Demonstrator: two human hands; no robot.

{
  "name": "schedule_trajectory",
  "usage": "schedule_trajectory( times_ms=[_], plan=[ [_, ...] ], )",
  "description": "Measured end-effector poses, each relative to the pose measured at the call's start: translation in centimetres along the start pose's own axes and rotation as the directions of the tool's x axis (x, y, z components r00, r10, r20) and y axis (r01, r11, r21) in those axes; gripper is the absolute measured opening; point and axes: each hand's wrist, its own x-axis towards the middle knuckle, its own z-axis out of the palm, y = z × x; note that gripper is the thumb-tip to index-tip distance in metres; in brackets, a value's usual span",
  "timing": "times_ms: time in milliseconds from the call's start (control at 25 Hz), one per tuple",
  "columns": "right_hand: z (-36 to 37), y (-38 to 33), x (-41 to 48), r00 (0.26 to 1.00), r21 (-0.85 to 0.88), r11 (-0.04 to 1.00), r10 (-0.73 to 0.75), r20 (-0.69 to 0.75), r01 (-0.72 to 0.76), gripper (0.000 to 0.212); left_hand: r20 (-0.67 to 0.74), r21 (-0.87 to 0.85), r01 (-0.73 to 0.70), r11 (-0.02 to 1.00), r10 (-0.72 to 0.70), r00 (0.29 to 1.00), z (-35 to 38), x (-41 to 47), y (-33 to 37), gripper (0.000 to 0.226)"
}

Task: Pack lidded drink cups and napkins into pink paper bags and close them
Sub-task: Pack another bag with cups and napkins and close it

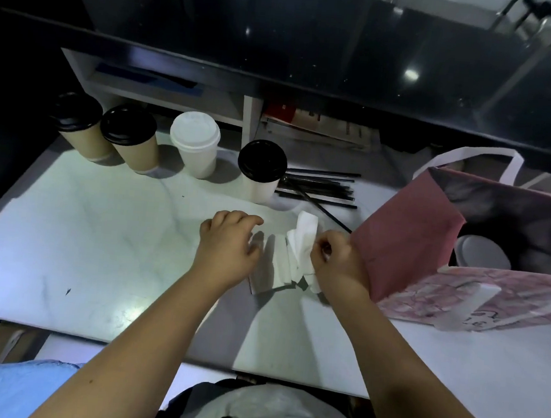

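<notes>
White napkin [302,240] is pinched in the right hand [337,263], fingers clamped on it, its top standing up off the napkin stack [274,269]. Left hand [228,248] has loose fingers and grips nothing, hovering at the stack's left side; contact is hard to tell. The step looks like a napkin pick for the pink bag [406,252], which stands open just right with one lidded cup [481,256] inside. The next move probably needs a short carry right, over the bag's near rim, dropping beside that cup. Four more cups [260,171] and black straws [318,187] line the back. The counter [101,228] is roomy on the left; the right is tight against the bag.
</notes>
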Motion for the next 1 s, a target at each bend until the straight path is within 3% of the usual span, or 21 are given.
schedule_trajectory(
  times_ms=[240,480,720,880,1000],
  plan=[
    [-5.5,-5.0,1.9,0.958,-0.007,0.971,-0.237,-0.163,0.238,0.015,-0.125,0.028,-0.101,0.995,0.103,0.987,-6.5,3.2,3.1,0.044],
    [-15.0,-8.3,3.0,0.894,-0.038,0.949,-0.308,-0.325,0.313,0.013,-0.211,0.08,-0.28,0.957,0.291,0.933,-11.7,6.9,10.1,0.04],
    [-23.4,-3.6,-0.3,0.862,-0.097,0.949,-0.312,-0.398,0.299,0.01,-0.208,0.016,-0.47,0.883,0.462,0.862,-10.8,6.8,17.7,0.034],
    [-26.7,1.6,-2.4,0.898,-0.146,0.954,-0.296,-0.325,0.261,0.013,-0.199,-0.189,-0.549,0.814,0.516,0.833,-8.5,5.3,21.2,0.02],
    [-27.9,5.8,-2.4,0.945,-0.201,0.951,-0.274,-0.182,0.236,0.018,-0.097,-0.289,-0.562,0.775,0.561,0.822,-6.2,4.1,23.0,0.024]
  ],
)
